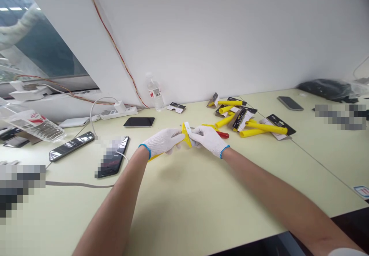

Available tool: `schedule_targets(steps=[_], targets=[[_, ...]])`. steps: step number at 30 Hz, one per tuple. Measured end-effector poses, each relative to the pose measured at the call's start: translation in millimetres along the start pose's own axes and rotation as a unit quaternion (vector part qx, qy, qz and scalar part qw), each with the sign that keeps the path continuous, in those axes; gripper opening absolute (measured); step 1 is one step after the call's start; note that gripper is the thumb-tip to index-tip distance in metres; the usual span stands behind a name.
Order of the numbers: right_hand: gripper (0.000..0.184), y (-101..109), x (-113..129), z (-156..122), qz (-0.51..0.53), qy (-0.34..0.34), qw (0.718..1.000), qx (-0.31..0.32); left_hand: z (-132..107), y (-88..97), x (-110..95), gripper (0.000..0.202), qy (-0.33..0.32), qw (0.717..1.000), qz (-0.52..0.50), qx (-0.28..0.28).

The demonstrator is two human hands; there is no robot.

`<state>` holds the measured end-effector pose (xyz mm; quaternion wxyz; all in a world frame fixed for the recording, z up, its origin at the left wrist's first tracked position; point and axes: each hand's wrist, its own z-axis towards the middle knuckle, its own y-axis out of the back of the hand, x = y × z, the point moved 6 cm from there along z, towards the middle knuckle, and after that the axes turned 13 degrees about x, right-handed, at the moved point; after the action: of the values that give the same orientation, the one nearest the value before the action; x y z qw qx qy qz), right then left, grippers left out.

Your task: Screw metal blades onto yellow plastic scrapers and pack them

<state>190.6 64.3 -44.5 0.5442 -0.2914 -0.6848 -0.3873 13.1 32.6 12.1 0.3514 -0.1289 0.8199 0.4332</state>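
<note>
Just above the table, my left hand [163, 140], in a white knit glove with a blue cuff, is closed around a yellow scraper [185, 130]. The scraper's handle shows below the left wrist. My right hand [209, 138], gloved the same way, pinches the pale flat plate [188, 128] at the scraper's head. The fingers hide part of the plate and how it sits against the yellow head. Behind the right hand lies a red-handled tool [223, 134], partly covered, beside a yellow part.
Several yellow tubes [253, 133] with black-and-white cards [243, 118] lie at the right. A water bottle [155, 94] stands by the wall. Phones [139, 122], a power strip [119, 112] and cables are at the left. A black bag [325, 88] lies far right.
</note>
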Motion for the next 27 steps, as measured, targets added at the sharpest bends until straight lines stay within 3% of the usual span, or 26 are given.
schedule_targets(steps=[4, 27], targets=[[0.021, 1.4, -0.4, -1.0, -0.012, -0.014, 1.0, -0.018, -2.6, 0.3, -4.4, 0.04, 0.012, 1.0, -0.001, -0.014], [0.025, 0.1, -5.5, -1.4, -0.016, 0.014, 0.999, -0.036, -5.2, -0.7, -7.3, 0.037, -0.019, 0.999, -0.043, 0.02]])
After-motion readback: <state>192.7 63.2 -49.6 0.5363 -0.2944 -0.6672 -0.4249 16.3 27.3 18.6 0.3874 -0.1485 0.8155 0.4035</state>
